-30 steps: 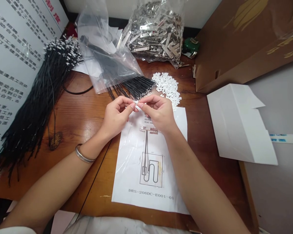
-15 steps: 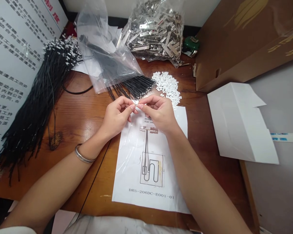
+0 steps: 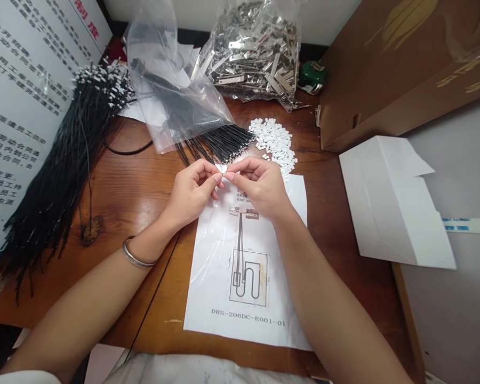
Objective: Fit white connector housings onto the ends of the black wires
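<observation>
My left hand (image 3: 192,191) and my right hand (image 3: 260,185) meet fingertip to fingertip over the top of a printed drawing sheet (image 3: 246,298). Both pinch a small white piece (image 3: 221,169), too small to name for certain. Just beyond the fingers lies a bundle of thin black wires (image 3: 220,143) spilling from a clear plastic bag (image 3: 172,90). A heap of small white plastic connectors (image 3: 276,141) sits right behind my right hand. A metal bangle (image 3: 136,257) circles my left wrist.
A large bundle of black wires with white ends (image 3: 64,165) lies at the left by a printed notice board (image 3: 20,101). A bag of metal clips (image 3: 256,50) stands at the back. A brown carton (image 3: 404,69) and a white folded box (image 3: 392,202) fill the right side.
Hardly anything differs: the fingertips of both hands shifted slightly around the small piece, and the hands stay in the same spot.
</observation>
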Demonstrator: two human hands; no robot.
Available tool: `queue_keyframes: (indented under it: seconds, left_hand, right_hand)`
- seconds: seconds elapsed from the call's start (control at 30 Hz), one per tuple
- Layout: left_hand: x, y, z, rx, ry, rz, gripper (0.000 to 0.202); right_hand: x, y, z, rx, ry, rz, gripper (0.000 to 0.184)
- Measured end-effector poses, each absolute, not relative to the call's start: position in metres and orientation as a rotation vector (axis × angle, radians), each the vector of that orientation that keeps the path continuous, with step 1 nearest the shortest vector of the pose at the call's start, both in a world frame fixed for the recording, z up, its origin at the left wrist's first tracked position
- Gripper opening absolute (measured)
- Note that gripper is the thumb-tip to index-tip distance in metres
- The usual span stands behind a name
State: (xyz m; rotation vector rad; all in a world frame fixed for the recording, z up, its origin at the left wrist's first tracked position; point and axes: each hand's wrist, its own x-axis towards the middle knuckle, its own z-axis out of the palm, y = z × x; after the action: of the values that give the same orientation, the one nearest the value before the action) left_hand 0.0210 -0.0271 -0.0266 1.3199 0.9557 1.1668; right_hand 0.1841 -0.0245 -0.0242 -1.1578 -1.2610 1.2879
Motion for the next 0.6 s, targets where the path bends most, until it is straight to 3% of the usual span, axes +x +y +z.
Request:
queue_keyframes:
  seconds: [0.6]
  left_hand:
    - [0.025, -0.026, -0.025, 1.254, 0.998, 1.264, 0.017]
  right_hand:
    - [0.175, -0.023, -0.027, -1.130, -1.204, 1.191, 0.015]
